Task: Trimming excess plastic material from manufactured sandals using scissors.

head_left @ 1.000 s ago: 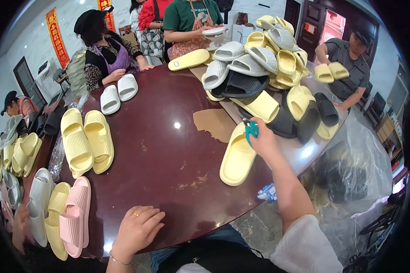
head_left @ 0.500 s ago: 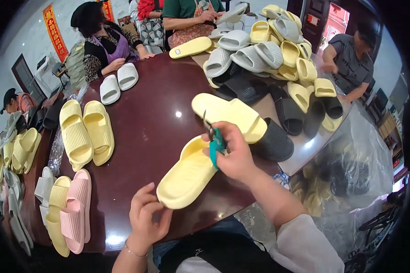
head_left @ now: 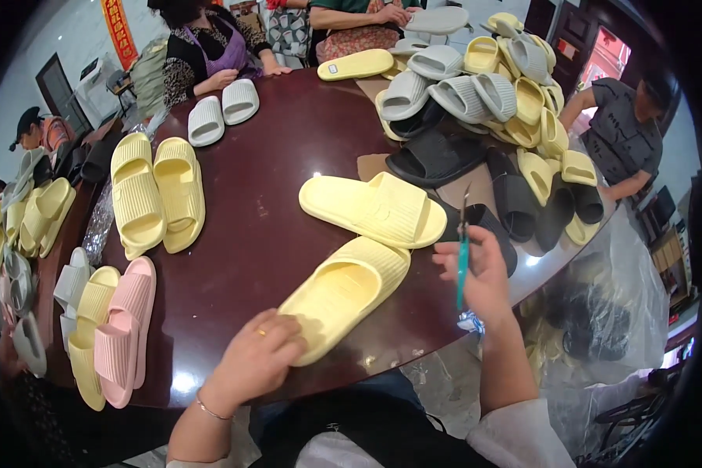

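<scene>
At the table's near edge, my left hand [head_left: 264, 351] is closed over the heel of a yellow slipper [head_left: 347, 292], its fingers lying on the footbed. The slipper rests sole down, its ribbed strap pointing away to the right. Its toe touches a second yellow slipper [head_left: 378, 209], which lies crosswise just beyond it. To the right and clear of both slippers, my right hand [head_left: 480, 273] holds small scissors with teal handles [head_left: 463, 265]. The scissor blades point up and away, in front of a black slipper [head_left: 495, 234] partly hidden by the hand.
A heap of grey, yellow and black slippers [head_left: 476, 86] covers the far right. A yellow pair [head_left: 157, 195], a grey pair [head_left: 223, 113] and pink slippers [head_left: 123, 335] stand on the left. Plastic sheeting [head_left: 600, 304] hangs at the right. Other people [head_left: 218, 47] work across the table.
My right hand has moved right with the scissors, away from the slipper. My left hand has come over the heel, where before it pinched the heel's edge. The head view has shifted.
</scene>
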